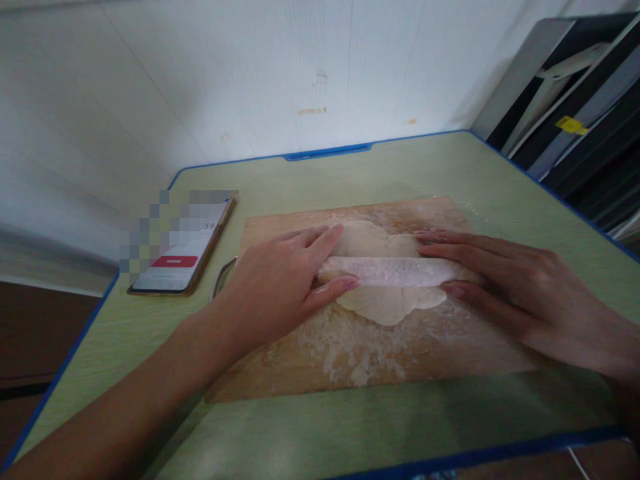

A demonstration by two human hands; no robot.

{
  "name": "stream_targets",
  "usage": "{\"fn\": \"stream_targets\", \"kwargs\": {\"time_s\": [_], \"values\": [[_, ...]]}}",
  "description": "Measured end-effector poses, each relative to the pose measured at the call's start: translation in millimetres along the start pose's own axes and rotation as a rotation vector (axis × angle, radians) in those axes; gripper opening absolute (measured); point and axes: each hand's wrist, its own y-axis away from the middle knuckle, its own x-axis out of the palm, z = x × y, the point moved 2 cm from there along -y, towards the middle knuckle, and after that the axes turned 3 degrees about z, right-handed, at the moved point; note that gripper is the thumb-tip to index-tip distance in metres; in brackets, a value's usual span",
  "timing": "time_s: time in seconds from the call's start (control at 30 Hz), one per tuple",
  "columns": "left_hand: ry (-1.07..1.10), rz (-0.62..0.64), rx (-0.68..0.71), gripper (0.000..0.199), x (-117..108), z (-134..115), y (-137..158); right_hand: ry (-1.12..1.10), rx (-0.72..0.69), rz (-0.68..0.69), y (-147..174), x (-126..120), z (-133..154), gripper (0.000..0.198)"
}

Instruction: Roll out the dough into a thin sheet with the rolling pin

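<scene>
A floury rolling pin (387, 272) lies crosswise over a flat, uneven-edged sheet of dough (390, 308). My left hand (295, 270) grips the pin's left end, its thumb in front and its fingers behind. At the opposite end, my right hand (505, 283) holds the pin the same way, its fingertips near the dough's right edge. Beneath the dough is a wooden board (280, 373), dusted with loose flour (355, 350) mostly along the near side. Parts of the pin's ends are hidden under both hands.
A phone (173, 260) lies left of the board on the green, blue-edged table (400, 420). A metal handle (220, 277) shows at the board's left side. Behind stands a white wall (260, 80); dark folded furniture (575, 113) leans at the right.
</scene>
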Motion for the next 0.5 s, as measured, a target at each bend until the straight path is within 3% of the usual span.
{"fn": "stream_targets", "kwargs": {"time_s": [0.5], "values": [[0.013, 0.017, -0.051, 0.063, 0.8, -2.5, 2.8, 0.0, 0.017, -0.003, 3.5, 1.4, 4.2, 0.036]]}}
